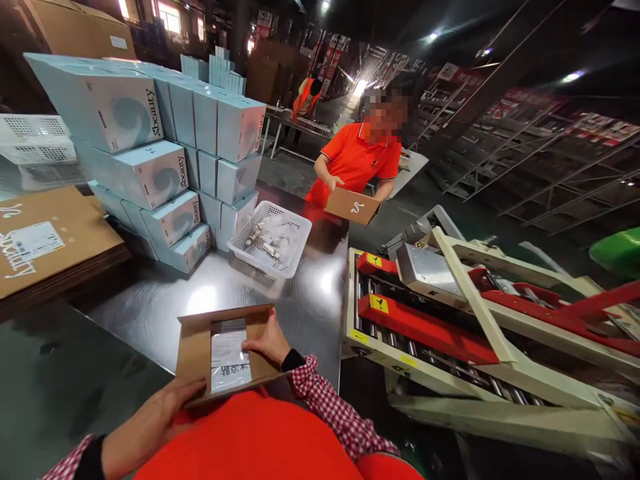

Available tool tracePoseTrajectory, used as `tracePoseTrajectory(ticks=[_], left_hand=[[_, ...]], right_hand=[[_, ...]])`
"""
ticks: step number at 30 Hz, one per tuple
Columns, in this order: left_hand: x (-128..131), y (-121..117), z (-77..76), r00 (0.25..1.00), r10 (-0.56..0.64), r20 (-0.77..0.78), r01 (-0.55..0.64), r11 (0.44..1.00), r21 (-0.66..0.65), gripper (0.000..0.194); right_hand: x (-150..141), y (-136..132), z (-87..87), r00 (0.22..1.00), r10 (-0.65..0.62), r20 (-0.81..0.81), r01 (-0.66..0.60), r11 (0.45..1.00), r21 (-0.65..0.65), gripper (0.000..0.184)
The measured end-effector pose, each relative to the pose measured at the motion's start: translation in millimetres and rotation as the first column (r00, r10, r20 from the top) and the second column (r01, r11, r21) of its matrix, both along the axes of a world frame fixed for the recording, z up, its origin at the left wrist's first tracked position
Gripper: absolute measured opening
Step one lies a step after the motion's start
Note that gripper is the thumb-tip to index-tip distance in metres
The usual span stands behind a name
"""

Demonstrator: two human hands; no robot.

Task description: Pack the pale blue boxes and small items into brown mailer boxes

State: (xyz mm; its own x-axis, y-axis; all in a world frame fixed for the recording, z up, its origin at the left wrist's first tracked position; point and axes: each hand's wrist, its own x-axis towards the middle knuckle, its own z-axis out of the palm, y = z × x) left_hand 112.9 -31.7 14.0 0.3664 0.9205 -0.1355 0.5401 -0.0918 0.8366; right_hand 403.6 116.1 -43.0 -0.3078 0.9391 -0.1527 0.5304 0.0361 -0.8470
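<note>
While the right hand [270, 343] pinches the side of the open cardboard box [193, 350] with its thumb inside, the left hand [150, 417] grips the near corner on the other side. Some of the left fingers are tucked out of sight, so I cannot tell just how they lie. The box is close to the person's body, by the near edge of the shiny steel table [310, 320]. A clear-wrapped white packet [230, 357] with dark letters sits in it, and the right thumb is at the packet's edge.

It looks like the step is holding the open box with the packet inside. Any next move seems to call for a steady hold on both sides, so the box does not tip and the packet does not slide.

Past the box is a white plastic basket [255, 262] with small bottles [270, 249] in it, near a big stack of light blue boxes [150, 175]. Flat brown cartons [65, 233] lie to the left. Across the table, a co-worker [367, 160] holds a brown box [353, 205] by a roller conveyor [435, 383]
</note>
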Motion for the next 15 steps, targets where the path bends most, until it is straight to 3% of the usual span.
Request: tracePoseTrajectory(ticks=[2,3,5,7,9,10,12,14,15], left_hand=[[6,20,14.1,0.990,-0.114,-0.080,0.110,0.993,-0.053,0.044],[7,31,19.1,0.983,-0.113,-0.146,0.114,0.994,-0.005,0.049],[7,53,22.6,0.949,0.015,-0.314,0.061,0.971,0.230,0.069],[2,70,15.8,0.875,0.199,-0.441,0.024,0.893,0.449,0.094],[-6,76,-1.4,0.839,0.260,-0.477,0.018,0.864,0.503,0.105],[-11,73,-13.5,0.851,0.252,-0.460,0.014,0.866,0.500,0.101],[-21,58,-42.2,0.903,0.218,-0.371,-0.008,0.870,0.493,0.076],[-23,42,-70.3,0.938,0.244,-0.246,-0.081,0.846,0.527,0.049],[-18,39,-80.8,0.951,0.226,-0.212,-0.084,0.847,0.525,0.044]], right_hand=[[-6,-4,-1.9,0.997,-0.019,0.078,0.019,1.000,0.000,0.124],[-5,-5,-1.8,0.996,-0.011,0.083,0.011,1.000,0.002,0.121],[-1,-5,-1.9,0.997,0.018,0.079,-0.021,0.999,0.034,0.114],[4,-4,-3.0,0.997,0.040,0.070,-0.045,0.997,0.062,0.103],[11,-1,-2.7,0.997,0.053,0.054,-0.057,0.996,0.072,0.081],[16,2,-0.8,0.997,0.066,0.039,-0.068,0.996,0.065,0.066],[28,6,8.7,0.995,0.100,0.006,-0.100,0.994,0.035,0.041],[37,5,24.8,0.992,0.121,-0.018,-0.120,0.992,0.046,0.032],[38,2,33.7,0.994,0.108,-0.018,-0.106,0.991,0.085,0.033]])
